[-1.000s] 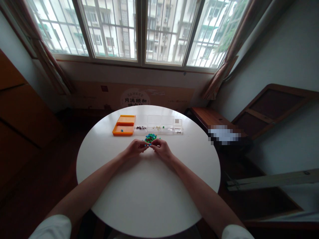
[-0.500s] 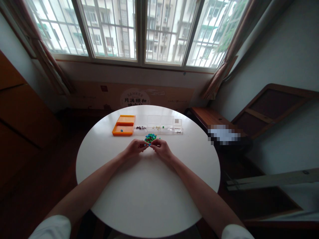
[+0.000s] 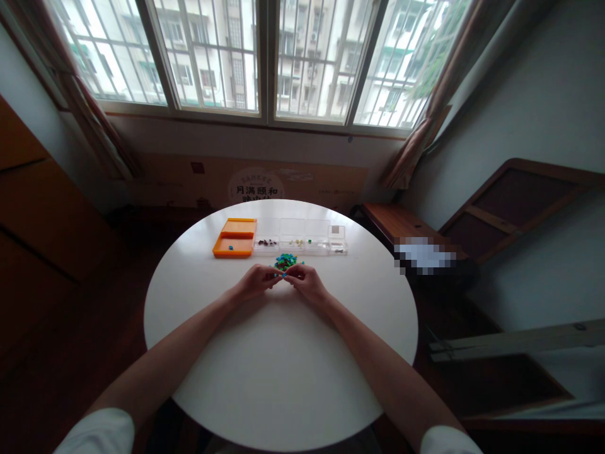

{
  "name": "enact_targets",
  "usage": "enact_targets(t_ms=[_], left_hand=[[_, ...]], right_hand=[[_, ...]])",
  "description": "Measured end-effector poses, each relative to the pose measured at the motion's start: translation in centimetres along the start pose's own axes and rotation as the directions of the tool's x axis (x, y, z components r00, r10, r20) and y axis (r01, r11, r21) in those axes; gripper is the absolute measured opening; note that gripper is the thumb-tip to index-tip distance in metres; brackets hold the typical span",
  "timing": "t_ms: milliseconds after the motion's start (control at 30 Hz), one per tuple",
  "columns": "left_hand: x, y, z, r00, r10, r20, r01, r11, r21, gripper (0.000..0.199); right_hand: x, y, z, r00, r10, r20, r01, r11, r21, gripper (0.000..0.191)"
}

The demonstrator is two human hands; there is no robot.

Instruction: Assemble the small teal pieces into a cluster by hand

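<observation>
My left hand (image 3: 259, 281) and my right hand (image 3: 305, 280) meet fingertip to fingertip over the white round table (image 3: 278, 366). Both are closed in a pinch on a small blue piece (image 3: 284, 275), mostly covered by my fingers; its exact kind is too small to make out. Just beyond my fingertips lies a heap of small green and blue pieces (image 3: 286, 260), with some brown among them. Farther back stands an opened orange case (image 3: 234, 244) with a little blue piece (image 3: 231, 248) in its near half.
Right of the orange case, open clear plastic boxes (image 3: 293, 227) hold dark, pale yellow and green bits. A wooden bench (image 3: 401, 224) stands beyond the table's right side. Behind the table, a printed cardboard panel (image 3: 316, 180) leans under the barred window.
</observation>
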State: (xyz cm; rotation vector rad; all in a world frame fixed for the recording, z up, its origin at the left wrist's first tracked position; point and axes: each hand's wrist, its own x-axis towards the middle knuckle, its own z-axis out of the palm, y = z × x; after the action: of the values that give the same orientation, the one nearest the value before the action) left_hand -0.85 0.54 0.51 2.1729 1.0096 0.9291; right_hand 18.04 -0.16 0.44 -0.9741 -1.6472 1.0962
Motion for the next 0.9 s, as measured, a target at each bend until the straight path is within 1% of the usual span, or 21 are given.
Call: enact_targets(t_ms=[233, 467, 900], left_hand=[[0.02, 0.05, 0.00, 1.000, 0.016, 0.002, -0.016, 1.000, 0.005, 0.030], [-0.05, 0.10, -0.01, 1.000, 0.003, -0.004, -0.003, 1.000, -0.005, 0.030], [-0.04, 0.25, -0.01, 1.000, -0.024, 0.015, 0.025, 0.999, -0.035, 0.031]], right_hand=[[-0.02, 0.10, -0.02, 1.000, 0.001, 0.004, -0.001, 1.000, -0.003, 0.025], [0.04, -0.14, 0.00, 1.000, 0.008, -0.026, -0.009, 1.000, -0.016, 0.024], [-0.01, 0.07, -0.12, 1.000, -0.004, 0.016, 0.004, 1.000, -0.014, 0.026]])
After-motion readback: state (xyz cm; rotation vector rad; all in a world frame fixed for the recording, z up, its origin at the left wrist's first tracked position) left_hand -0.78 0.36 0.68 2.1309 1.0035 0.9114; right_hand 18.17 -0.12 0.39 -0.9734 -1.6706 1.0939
